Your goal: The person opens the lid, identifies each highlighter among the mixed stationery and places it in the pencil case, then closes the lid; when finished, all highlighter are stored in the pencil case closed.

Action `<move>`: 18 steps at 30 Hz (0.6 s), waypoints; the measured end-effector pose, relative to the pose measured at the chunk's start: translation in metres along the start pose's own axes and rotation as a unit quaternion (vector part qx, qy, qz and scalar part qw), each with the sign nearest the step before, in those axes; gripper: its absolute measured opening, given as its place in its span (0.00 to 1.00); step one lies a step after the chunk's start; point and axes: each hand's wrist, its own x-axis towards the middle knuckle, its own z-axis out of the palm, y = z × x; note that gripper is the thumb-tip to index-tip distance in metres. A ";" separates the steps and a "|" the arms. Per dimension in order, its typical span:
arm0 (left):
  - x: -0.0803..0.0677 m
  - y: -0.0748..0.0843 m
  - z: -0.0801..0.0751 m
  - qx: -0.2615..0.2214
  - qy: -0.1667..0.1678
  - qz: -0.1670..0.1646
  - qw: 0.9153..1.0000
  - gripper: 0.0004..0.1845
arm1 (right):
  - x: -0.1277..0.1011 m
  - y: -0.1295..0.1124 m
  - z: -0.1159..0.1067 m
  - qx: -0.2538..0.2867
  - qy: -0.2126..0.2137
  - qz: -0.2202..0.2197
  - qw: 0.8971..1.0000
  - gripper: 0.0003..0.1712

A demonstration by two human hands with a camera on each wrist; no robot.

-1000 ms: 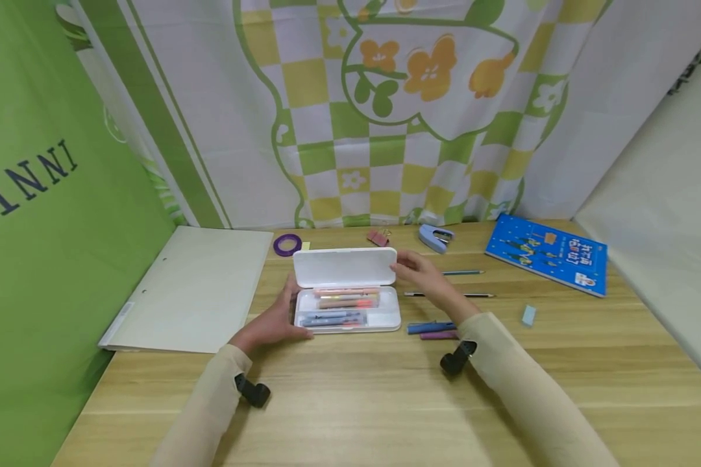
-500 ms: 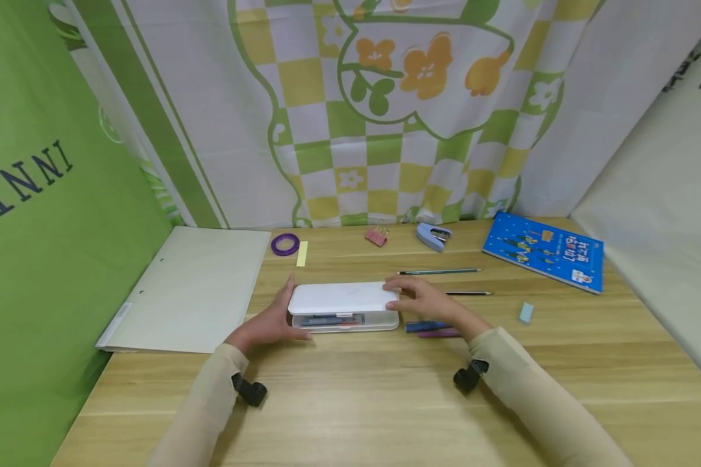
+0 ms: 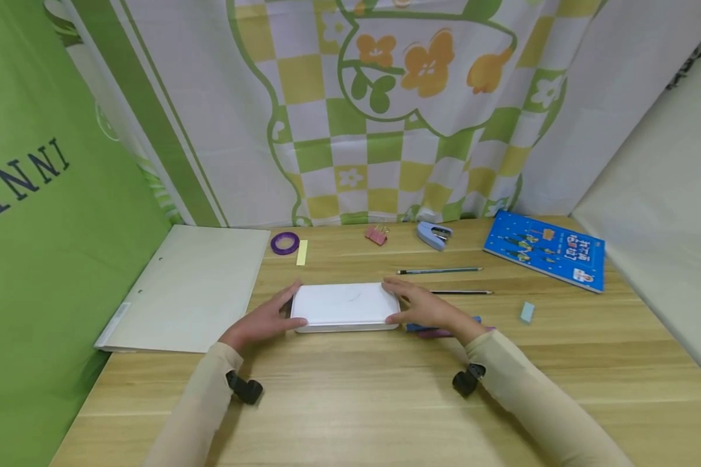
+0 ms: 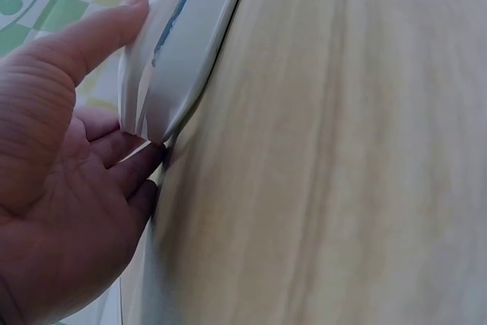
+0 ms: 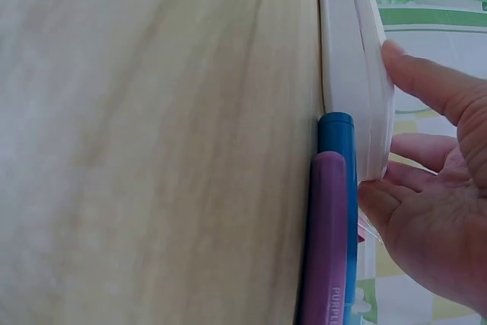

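A white pencil case (image 3: pixel 347 306) lies on the wooden table with its lid down over the base. My left hand (image 3: pixel 265 318) grips the left end, thumb on the lid's front edge and fingers round the end. Its thumb (image 4: pixel 114 32) presses the lid in the left wrist view, where a dark blue strip shows along the seam. At the right end my right hand (image 3: pixel 423 305) holds the case between thumb and fingers. A blue pen (image 5: pixel 338 131) and a purple pen (image 5: pixel 327 241) lie beside that end, partly under the right hand in the head view. The case's contents are hidden.
Left is a cream folder (image 3: pixel 193 292). Behind the case are purple tape (image 3: pixel 273 246), yellow sticky notes (image 3: pixel 302 253), a pink binder clip (image 3: pixel 376 236) and a blue stapler (image 3: pixel 432 235). Rightward lie two pencils (image 3: pixel 444 270), an eraser (image 3: pixel 527 312) and a blue book (image 3: pixel 546 251).
The pencil case's lid has swung forward and down from standing open, covering the pens inside. My right hand came down with it, and my left thumb moved up onto the lid.
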 end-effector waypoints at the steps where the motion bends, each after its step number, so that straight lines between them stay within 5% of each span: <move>1: -0.001 0.001 0.000 0.001 0.000 0.000 1.000 0.49 | -0.001 -0.001 0.000 0.003 -0.002 0.005 1.000 0.46; 18: -0.006 0.009 -0.001 0.026 -0.006 -0.018 0.999 0.51 | -0.002 -0.006 0.006 -0.029 -0.003 -0.002 1.000 0.45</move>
